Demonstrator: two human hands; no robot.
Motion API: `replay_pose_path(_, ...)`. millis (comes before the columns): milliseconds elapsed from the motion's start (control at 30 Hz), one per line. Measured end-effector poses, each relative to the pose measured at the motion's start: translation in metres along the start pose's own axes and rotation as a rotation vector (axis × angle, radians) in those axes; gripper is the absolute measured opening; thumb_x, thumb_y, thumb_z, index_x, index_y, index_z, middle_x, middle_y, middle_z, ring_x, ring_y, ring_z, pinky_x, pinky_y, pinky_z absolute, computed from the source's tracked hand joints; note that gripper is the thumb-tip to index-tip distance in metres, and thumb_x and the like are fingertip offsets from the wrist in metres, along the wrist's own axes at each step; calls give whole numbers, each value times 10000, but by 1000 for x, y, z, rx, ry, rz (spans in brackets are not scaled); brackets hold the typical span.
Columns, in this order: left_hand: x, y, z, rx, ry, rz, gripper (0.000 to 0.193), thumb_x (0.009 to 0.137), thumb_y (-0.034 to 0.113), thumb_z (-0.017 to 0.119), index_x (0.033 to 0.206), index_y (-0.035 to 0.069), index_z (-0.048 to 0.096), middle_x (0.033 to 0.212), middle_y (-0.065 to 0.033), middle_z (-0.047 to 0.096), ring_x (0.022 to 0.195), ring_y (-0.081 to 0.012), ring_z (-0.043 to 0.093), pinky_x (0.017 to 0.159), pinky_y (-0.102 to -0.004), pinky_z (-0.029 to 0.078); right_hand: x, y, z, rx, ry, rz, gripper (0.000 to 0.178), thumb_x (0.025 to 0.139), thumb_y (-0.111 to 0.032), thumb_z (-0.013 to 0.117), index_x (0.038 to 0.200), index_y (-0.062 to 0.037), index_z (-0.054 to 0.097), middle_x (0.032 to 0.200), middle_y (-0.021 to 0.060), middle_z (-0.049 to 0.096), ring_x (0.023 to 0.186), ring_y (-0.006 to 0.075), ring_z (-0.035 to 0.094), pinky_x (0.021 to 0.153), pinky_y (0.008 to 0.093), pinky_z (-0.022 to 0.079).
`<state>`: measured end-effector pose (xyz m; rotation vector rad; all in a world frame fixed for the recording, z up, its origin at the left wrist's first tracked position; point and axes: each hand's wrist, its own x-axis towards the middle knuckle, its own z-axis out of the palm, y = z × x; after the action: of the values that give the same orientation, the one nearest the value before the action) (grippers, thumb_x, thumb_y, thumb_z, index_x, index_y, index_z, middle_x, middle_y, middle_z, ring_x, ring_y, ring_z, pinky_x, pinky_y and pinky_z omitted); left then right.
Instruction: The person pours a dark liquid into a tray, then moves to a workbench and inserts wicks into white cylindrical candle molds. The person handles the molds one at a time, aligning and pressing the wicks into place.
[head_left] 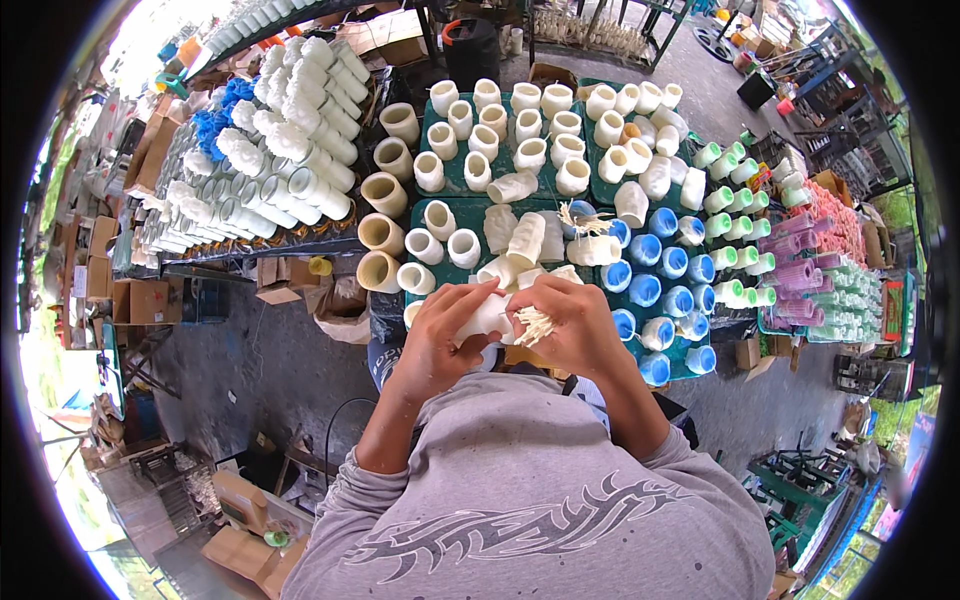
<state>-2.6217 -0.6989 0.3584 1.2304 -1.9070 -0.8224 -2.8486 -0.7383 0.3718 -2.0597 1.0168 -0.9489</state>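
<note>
Here, clamping a white cylinder (487,318) in the left hand (434,335) at the six-o'clock edge of the green board (472,212), pinching cream strands (535,326) in the right hand (580,325) close by, working beside blue-lined cups (673,264) at three o'clock.

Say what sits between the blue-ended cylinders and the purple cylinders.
Rows of green-ended cylinders stand between them, as the head view shows.

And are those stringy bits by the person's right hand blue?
No, the strand bundle at the right hand is cream-coloured.
</note>
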Motion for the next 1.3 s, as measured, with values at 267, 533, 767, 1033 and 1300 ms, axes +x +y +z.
replay_pose_path(267,2,4,-9,27,-20,35,790,767,70,871,1503,40,583,1303,-140,691,1166,-342,625,1027,-440,470,7,3,2,-76,-166,-17,229,783,-117,789,1009,-137,762,908,40,737,793,299,730,688,402,560)
replay_pose_path(533,-2,-4,-10,35,-14,12,802,768,57,860,1516,55,572,1296,-131,692,1146,-345,622,1029,-440,469,11,9,4,-15,-175,33,252,773,-113,809,1019,-132,760,950,65,748,855,323,736,730,406,564)
replay_pose_path(767,-5,-16,-1,-256,126,-162,585,917,118,783,1445,73,536,1289,-150,675,1080,-320,672,966,-447,550,20,11,9,157,-5,173,226,827,-127,864,1014,-85,745,929,77,749,807,245,739,731,357,567)
replay_pose_path(1033,-4,-64,36,-1514,577,-766,595,1158,536,263,1387,51,520,1225,-181,682,1048,-309,704,943,-501,594,0,19,45,-9,-48,-144,286,760,-141,877,1025,-153,771,878,29,684,702,251,697,595,350,538)
replay_pose_path(1300,12,-28,33,-1486,823,-992,471,1162,460,358,1335,92,595,1204,-74,717,1104,-289,708,1012,-464,566,11,-4,63,-352,-72,21,172,731,-149,859,877,-90,789,1011,43,620,783,240,711,628,403,555)
